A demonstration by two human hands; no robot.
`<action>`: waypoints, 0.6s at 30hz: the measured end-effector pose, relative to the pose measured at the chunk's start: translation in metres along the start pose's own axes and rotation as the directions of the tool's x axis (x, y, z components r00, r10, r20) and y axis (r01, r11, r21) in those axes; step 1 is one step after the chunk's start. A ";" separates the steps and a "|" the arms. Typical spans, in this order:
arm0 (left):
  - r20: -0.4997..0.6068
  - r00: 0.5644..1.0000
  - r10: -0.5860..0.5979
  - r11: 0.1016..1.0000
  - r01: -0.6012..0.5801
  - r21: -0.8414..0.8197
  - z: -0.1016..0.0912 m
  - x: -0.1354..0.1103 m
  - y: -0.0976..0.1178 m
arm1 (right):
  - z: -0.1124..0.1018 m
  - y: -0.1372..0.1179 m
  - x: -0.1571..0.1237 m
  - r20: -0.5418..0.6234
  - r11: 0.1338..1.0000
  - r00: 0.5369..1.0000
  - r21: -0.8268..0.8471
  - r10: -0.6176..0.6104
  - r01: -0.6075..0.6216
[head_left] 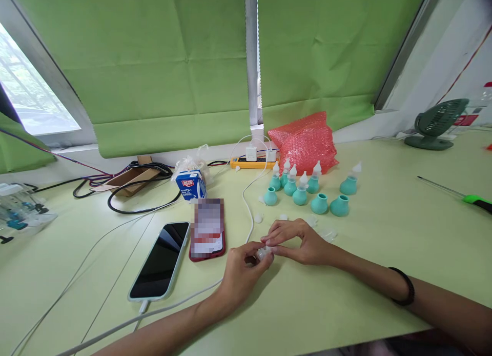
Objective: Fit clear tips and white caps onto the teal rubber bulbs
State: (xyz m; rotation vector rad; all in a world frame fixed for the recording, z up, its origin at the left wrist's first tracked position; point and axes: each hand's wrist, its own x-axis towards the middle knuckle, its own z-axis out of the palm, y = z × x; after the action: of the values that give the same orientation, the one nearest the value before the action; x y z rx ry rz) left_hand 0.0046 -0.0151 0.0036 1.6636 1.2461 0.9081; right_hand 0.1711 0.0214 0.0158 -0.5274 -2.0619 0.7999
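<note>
My left hand (pixel 241 275) is closed around a small clear plastic piece (pixel 263 253), low over the front middle of the table. Thumb and fingers of my right hand (pixel 303 242) pinch the same piece from the other side, partly covering it. Beyond my hands stand several teal squeeze bulbs. Some carry clear pointed tips, such as the bulb (pixel 300 196) near the middle; others are open at the neck, such as the bulb (pixel 340 206) at the right. Loose clear plastic bits (pixel 329 236) lie just behind my right hand.
A red phone (pixel 224 243) and a pale-cased phone (pixel 159 261) with a charging cable lie left of my hands. Behind are a blue milk carton (pixel 191 185), a yellow power strip (pixel 251 164) and a red bubble-wrap bag (pixel 307 143). A screwdriver (pixel 474 199) and fan (pixel 438 122) are right.
</note>
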 end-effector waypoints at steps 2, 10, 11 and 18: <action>-0.001 1.000 -0.005 0.999 0.005 -0.037 0.000 0.000 0.000 | 0.000 0.000 -0.001 -0.002 0.993 0.996 -0.078 -0.087 0.087; 0.020 1.000 -0.004 0.999 0.005 -0.050 -0.001 0.000 -0.002 | 0.004 0.005 -0.004 0.013 0.943 0.978 -0.264 -0.207 0.203; 0.022 1.000 -0.002 0.999 0.003 -0.041 -0.001 0.000 -0.002 | 0.004 0.005 -0.004 0.007 0.941 0.976 -0.266 -0.217 0.210; 0.032 0.999 0.012 1.000 -0.012 -0.007 -0.001 0.000 -0.002 | 0.006 0.005 -0.002 -0.018 0.950 0.972 -0.217 -0.236 0.226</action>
State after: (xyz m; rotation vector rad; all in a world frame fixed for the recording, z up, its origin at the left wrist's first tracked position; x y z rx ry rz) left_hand 0.0030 -0.0142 0.0021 1.6757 1.2111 0.8889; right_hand 0.1677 0.0212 0.0082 -0.4052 -2.1327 0.4280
